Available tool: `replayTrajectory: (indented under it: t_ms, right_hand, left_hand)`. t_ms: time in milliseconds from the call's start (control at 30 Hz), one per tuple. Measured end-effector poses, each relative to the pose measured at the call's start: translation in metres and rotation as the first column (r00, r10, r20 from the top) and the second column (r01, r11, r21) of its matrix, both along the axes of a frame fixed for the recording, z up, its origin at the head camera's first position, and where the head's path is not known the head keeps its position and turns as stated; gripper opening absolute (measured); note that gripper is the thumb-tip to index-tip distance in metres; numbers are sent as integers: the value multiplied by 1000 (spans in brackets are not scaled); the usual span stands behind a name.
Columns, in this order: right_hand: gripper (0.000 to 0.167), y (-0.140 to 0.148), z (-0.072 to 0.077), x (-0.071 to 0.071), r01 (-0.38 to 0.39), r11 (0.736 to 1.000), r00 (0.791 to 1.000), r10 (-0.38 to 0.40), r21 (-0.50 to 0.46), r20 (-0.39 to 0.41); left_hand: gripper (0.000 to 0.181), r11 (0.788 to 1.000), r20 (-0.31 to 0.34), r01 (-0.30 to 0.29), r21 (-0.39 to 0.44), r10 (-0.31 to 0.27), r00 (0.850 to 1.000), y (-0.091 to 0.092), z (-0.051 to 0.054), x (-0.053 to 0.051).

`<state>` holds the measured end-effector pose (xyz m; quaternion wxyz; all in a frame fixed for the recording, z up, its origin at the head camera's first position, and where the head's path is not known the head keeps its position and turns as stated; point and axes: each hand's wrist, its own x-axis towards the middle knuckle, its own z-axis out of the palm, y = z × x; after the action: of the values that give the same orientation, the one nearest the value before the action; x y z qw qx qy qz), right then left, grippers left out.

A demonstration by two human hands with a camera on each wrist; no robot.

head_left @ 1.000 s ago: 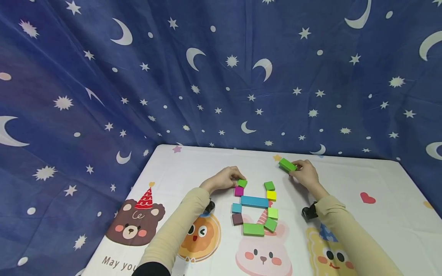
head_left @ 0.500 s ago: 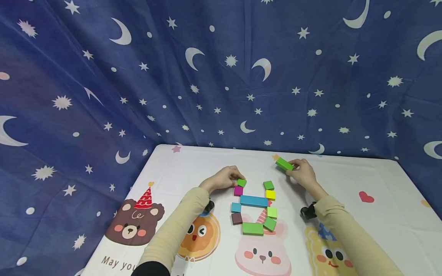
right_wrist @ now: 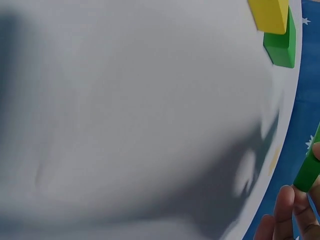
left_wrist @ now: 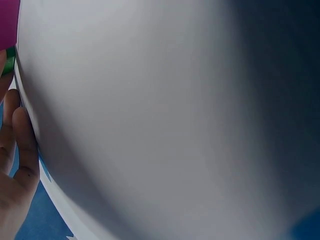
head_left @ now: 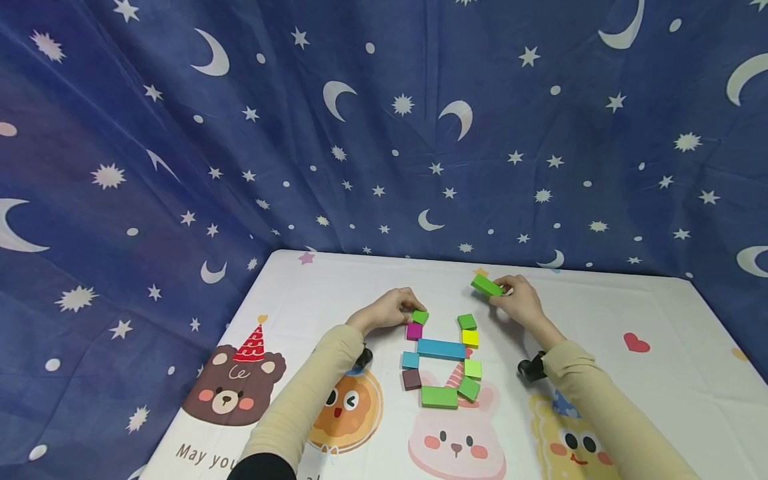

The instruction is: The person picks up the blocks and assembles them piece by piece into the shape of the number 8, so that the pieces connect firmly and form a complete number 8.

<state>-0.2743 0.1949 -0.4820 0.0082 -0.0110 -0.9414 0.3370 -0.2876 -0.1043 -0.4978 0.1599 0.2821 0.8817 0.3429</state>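
My left hand [head_left: 389, 311] pinches a small green block [head_left: 421, 318] at the top left of a block outline on the table. A magenta block [head_left: 414, 331] lies just below it. Above the table, my right hand [head_left: 519, 303] grips one end of a long green block [head_left: 486, 286], tilted and apart from the rest. Nearest to it in the outline are another green block [head_left: 467, 322] and a yellow block [head_left: 471, 339]. The left wrist view catches only a sliver of the held small block [left_wrist: 9, 61]. In the right wrist view the long block is partly cut off.
A long blue block [head_left: 441, 349] crosses the outline's middle. Light blue [head_left: 411, 361], maroon [head_left: 411, 380], lime [head_left: 473, 369] and green [head_left: 469, 389] blocks form the lower sides, with a long green bottom block [head_left: 439, 397]. A starry curtain [head_left: 384, 133] hangs behind the white table [head_left: 600, 313].
My right hand has moved a little to the left with the long green block. The left hand stays in place on the small green block.
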Motion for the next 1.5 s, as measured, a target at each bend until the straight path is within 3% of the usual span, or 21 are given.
replayTrajectory:
  t_ms: [933,1500]
  right_hand:
    - [42,-31,5,5,-94,995,996,94,-29,1]
    - [41,-52,-2,6,-135,990,991,135,-34,19]
  left_hand:
    - [35,1000,-5,6,-6,-6,1000,0,-1,-1]
    - [35,1000,-6,6,-5,-6,1000,0,-1,-1]
